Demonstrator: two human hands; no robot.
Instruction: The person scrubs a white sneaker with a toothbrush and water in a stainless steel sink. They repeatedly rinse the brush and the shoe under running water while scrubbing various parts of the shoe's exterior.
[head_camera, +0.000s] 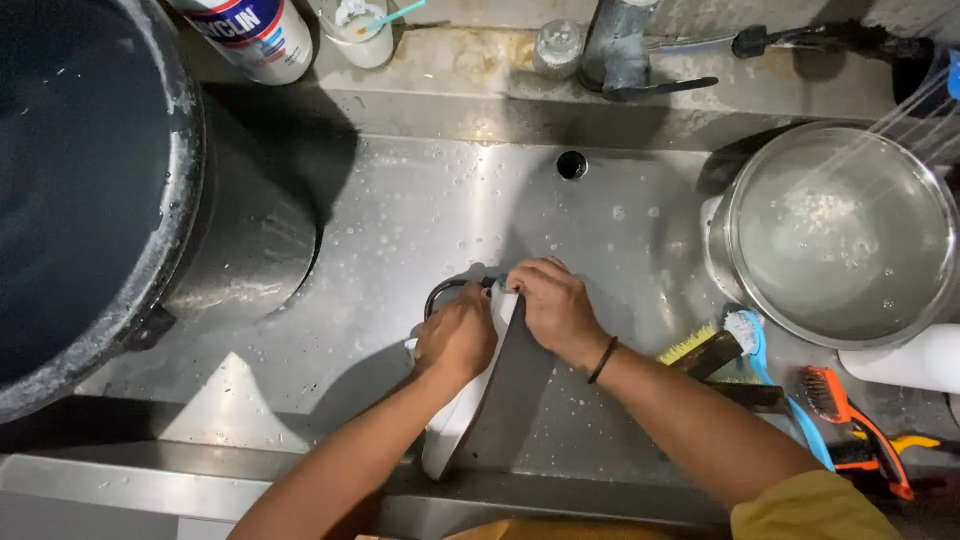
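wet steel sink (400, 210) with drops all over. near its front edge, the left hand (456, 338) and right hand (553, 305) hold a white pan (455, 425) on its edge, fingers clamped on it. it looks like scrubbing; next, turn it.

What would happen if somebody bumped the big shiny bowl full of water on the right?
The metal bowl looks nearly full, so it is probably heavy and would slosh rather than slide far. Its rounded sides and the wet steel sink suggest it could be slippery to grab. It sits close to the brushes, so spilled water would likely reach them.
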